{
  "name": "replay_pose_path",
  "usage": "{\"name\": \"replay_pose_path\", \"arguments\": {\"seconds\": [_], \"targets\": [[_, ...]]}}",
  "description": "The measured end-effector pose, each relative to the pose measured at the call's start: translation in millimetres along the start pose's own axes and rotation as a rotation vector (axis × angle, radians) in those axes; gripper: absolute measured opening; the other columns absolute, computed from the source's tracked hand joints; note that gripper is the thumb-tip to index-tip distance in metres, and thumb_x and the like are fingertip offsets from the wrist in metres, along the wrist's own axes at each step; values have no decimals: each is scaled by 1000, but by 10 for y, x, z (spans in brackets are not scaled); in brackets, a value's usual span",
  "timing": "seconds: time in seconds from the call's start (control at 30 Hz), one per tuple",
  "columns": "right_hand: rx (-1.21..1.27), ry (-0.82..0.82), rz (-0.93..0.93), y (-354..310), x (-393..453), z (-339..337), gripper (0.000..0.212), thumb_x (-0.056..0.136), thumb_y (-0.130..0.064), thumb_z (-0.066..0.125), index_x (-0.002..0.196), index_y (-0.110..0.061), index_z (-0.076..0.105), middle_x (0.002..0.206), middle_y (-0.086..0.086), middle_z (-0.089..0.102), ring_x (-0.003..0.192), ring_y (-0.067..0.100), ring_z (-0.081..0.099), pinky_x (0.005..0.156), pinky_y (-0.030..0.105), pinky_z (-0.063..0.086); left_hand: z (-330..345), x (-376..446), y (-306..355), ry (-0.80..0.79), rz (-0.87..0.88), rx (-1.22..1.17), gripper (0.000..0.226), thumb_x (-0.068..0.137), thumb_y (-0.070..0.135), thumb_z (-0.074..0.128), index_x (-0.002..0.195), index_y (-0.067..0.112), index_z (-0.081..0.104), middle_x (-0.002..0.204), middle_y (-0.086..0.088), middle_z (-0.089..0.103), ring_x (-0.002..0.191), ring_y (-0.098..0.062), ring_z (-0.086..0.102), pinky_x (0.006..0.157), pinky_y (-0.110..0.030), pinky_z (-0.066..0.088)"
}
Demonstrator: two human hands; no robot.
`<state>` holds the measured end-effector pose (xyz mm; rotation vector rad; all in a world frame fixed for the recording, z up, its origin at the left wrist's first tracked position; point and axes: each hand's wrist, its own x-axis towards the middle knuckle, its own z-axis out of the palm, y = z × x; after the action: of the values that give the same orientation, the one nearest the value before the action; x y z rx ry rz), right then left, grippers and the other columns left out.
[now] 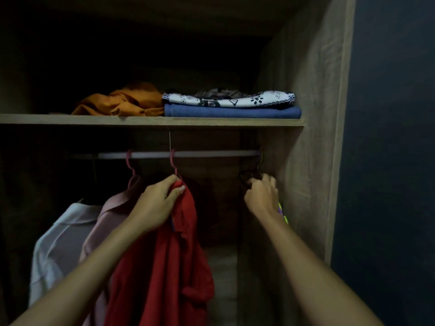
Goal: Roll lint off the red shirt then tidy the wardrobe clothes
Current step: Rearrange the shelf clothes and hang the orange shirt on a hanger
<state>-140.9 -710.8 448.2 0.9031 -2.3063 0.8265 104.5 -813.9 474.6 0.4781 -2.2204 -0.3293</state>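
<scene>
Dim wardrobe interior. Red shirt (169,250) hangs on a pink hanger (173,162) hooked over the rail (188,154), near rail middle; long axis vertical, collar end up at the hanger, body dropping down out of view, fabric bunched and turned edge-on to the camera. Left hand (157,203) grips the shirt top at the hanger neck, fingers curled, thumb pressed on the red cloth. Right hand (262,195) reaches to the far right end of the rail, fingers curled round a dark hanger (247,176) close to the wardrobe side wall (306,161); a bit of bright multicoloured cloth (283,214) shows under the wrist. Left of the red shirt: pink shirt (106,222) on a second pink hanger (130,165), then a white shirt (54,243), both hanging vertical. Shelf (141,120) above the rail holds a crumpled orange garment (122,102), and beside it a folded blue item (230,112) with a white patterned cloth (226,100) stacked on top.
</scene>
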Motion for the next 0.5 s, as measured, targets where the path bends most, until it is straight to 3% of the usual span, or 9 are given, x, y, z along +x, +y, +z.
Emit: {"name": "replay_pose_path", "arguments": {"seconds": [0.2,0.37,0.5], "targets": [[-395,5,-84,72,275,248,32,91,-8,48,118,-13,63,126,12,53,115,30,47,87,39,46,69,167,-135,27,3,15,14,96,30,50,85,21,53,75,7,61,79,-17,61,73,-36,45],[-372,-38,-92,83,505,272,33,95,-4,38,117,-8,62,118,14,62,111,32,56,86,37,48,143,249,-192,31,-1,-2,15,96,27,51,81,25,52,70,11,58,69,-4,54,66,-29,37],[-278,-90,-55,5,642,243,29,96,-12,44,120,-8,60,119,15,64,109,31,62,85,37,51,199,286,-216,17,-26,-20,19,96,28,51,76,27,50,69,11,57,67,-1,52,64,-27,37]]}}
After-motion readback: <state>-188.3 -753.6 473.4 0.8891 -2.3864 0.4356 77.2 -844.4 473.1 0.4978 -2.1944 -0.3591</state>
